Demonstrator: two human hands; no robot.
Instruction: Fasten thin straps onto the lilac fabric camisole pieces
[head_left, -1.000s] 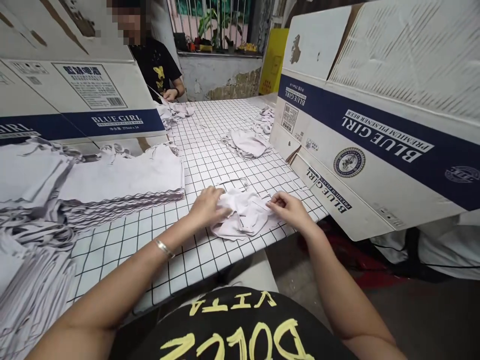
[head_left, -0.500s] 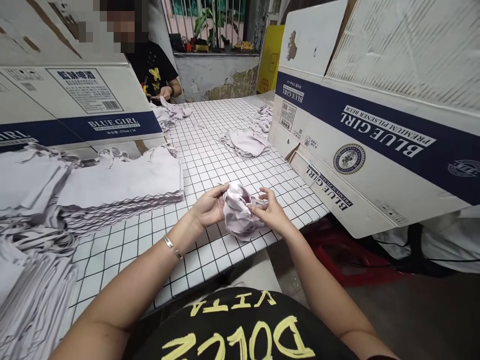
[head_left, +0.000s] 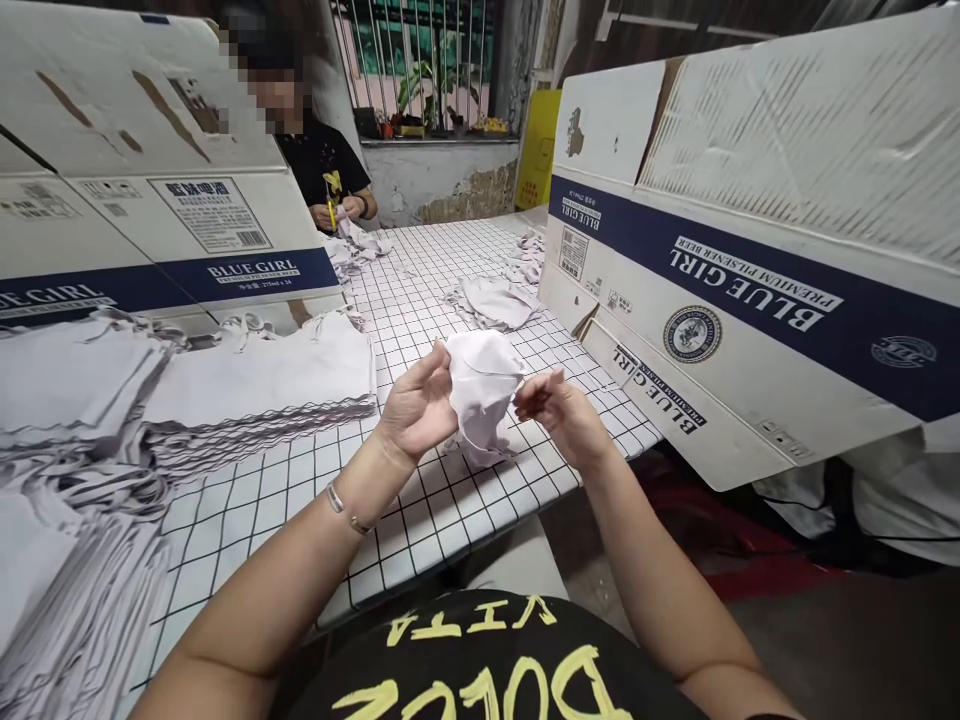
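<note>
A pale lilac piece of fabric [head_left: 484,385] is held up just above the checked tabletop, its upper part spread out and its lower end hanging in folds. My left hand [head_left: 420,405] grips its left edge between thumb and fingers, palm turned up. At the opposite edge is my right hand [head_left: 562,415], fingers curled in against the cloth; the exact grip is partly hidden. Just beyond the held piece, a small pile of similar lilac pieces [head_left: 495,302] lies on the table.
Stacked lilac fabric pieces [head_left: 247,375] cover the table's left side. Cardboard beer cartons stand at left [head_left: 247,230] and right [head_left: 720,250]. Across the checked table [head_left: 420,510], a co-worker [head_left: 330,165] in a black shirt holds yellow-handled scissors [head_left: 331,205] by more fabric.
The crumpled fabric piece has been opened out and raised, showing a smoother face. My right hand has moved from its middle to its right edge. The view has tilted slightly upward.
</note>
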